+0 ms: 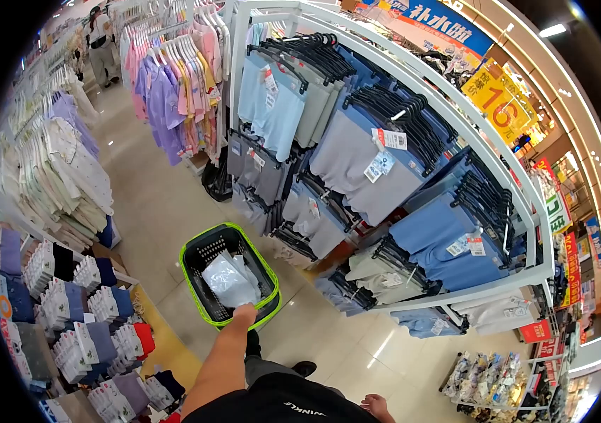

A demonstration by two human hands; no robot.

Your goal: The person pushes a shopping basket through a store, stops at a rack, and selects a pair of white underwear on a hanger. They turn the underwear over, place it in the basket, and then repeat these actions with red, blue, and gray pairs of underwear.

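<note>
A black basket with a bright green rim (185, 271) is below and in front of me, over the tiled floor. Inside it lies a clear plastic package with pale contents (228, 279). My left hand (246, 311) is at the basket's near edge, closed round something I cannot make out, with the package just beyond it. Low at the right of my body, my right hand (376, 405) hangs beside my black shirt, only partly in view. Its fingers look curled, and whether anything is in them does not show.
A white rack (455, 308) of shorts on black hangers stands ahead and right. Children's clothes (166, 92) hang behind the aisle. Shelves of folded items (68, 303) are at the left. A person (100, 46) stands far back. Another display (487, 377) is at the lower right.
</note>
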